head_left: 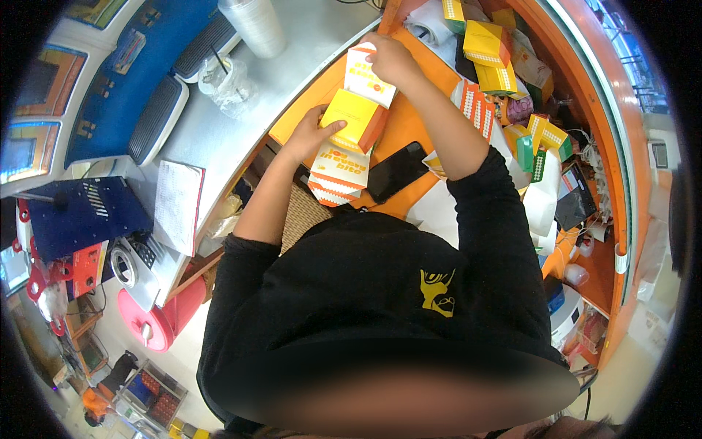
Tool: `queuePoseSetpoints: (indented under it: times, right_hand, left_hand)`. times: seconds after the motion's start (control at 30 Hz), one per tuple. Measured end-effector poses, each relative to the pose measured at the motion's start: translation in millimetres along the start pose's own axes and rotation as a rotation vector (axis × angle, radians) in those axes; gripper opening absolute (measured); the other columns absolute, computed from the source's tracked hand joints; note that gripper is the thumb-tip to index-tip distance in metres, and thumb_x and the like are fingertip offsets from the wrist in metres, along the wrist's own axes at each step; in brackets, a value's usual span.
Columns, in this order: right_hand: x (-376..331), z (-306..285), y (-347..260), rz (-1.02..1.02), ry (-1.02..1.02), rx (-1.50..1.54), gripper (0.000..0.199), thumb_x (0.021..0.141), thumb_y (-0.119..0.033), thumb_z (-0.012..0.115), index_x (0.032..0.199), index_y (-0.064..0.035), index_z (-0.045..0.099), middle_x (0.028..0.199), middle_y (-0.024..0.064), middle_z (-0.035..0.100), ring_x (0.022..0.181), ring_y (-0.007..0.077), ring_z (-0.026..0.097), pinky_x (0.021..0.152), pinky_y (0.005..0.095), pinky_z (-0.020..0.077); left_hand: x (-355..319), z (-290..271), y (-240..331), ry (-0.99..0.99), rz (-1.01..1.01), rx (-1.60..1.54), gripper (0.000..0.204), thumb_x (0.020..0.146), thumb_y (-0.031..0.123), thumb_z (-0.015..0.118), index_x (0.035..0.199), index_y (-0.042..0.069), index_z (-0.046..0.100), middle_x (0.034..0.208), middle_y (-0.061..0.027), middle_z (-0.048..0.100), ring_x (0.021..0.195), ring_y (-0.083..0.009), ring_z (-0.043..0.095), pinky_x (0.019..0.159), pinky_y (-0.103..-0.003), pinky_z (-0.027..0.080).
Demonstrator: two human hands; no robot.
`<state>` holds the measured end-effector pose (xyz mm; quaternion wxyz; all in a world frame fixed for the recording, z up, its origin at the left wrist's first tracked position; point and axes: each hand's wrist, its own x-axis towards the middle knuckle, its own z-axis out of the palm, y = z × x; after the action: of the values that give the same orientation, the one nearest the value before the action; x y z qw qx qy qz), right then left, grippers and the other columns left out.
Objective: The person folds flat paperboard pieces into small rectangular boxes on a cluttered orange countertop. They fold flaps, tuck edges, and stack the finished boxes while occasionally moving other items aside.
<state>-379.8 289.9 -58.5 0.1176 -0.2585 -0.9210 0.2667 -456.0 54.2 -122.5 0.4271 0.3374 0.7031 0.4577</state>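
Note:
A yellow folding carton (pixel 349 117) with orange sides is held up above an orange tabletop (pixel 420 91). White printed flaps stick out from its far and near ends, the near one edged with orange stripes. My left hand (pixel 311 135) grips the carton's left side, its thumb lying on the yellow panel. At the far end, the fingers of my right hand (pixel 391 60) are bent round the edge of the far flap. Beside the near flap lies a black phone (pixel 397 172), just right of the carton.
A heap of yellow cartons (pixel 488 44) and clutter fills the right side. On the grey counter at left stand a stack of clear cups (pixel 256 29), a plastic cup with a straw (pixel 227 84) and a notebook (pixel 179 205). A tape roll (pixel 123 265) lies farther left, above a pink bin (pixel 150 318).

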Motion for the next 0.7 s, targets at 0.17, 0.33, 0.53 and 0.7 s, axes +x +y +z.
queuePoseSetpoints:
  times: [0.17,0.33,0.53,0.7]
  right_hand:
    - [-10.0,-1.9,-4.9,-0.064,0.021,-0.181,0.035,0.087,-0.003,0.063,0.120,-0.0120,0.060,0.114,0.0133,0.062,0.107,0.0335,0.062,0.087,0.0447,0.0504]
    - [-13.4,-0.2,4.5,-0.069,0.030,-0.073,0.034,0.087,-0.003,0.063,0.120,-0.0123,0.059,0.109,0.0126,0.061,0.105,0.0334,0.062,0.086,0.0452,0.0505]
    - [-29.0,9.7,11.7,-0.187,0.180,-0.219,0.029,0.088,-0.012,0.056,0.117,-0.0148,0.061,0.108,0.0081,0.061,0.107,0.0286,0.063,0.088,0.0495,0.0503]
    - [-37.4,10.6,5.7,-0.242,0.254,-0.246,0.025,0.089,-0.018,0.057,0.114,-0.0145,0.062,0.104,0.0088,0.064,0.099,0.0303,0.067,0.084,0.0511,0.0522]
  left_hand:
    - [8.0,-2.8,6.4,-0.055,-0.054,-0.002,0.083,0.087,0.037,0.076,0.143,-0.010,0.036,0.140,-0.0275,0.048,0.124,-0.0326,0.056,0.103,-0.040,0.046]
    - [9.0,15.2,28.6,0.064,0.125,0.448,0.108,0.071,0.048,0.083,0.148,-0.006,0.028,0.144,-0.0274,0.041,0.126,-0.0396,0.053,0.106,-0.045,0.044]
    - [3.3,49.5,79.2,0.080,-0.130,0.789,0.122,0.063,0.054,0.083,0.152,-0.002,0.020,0.139,-0.0250,0.043,0.121,-0.0415,0.056,0.099,-0.046,0.049]
    - [11.6,59.9,100.1,0.000,-0.241,0.989,0.122,0.066,0.056,0.079,0.154,0.000,0.015,0.137,-0.0275,0.043,0.118,-0.0426,0.059,0.096,-0.044,0.051]
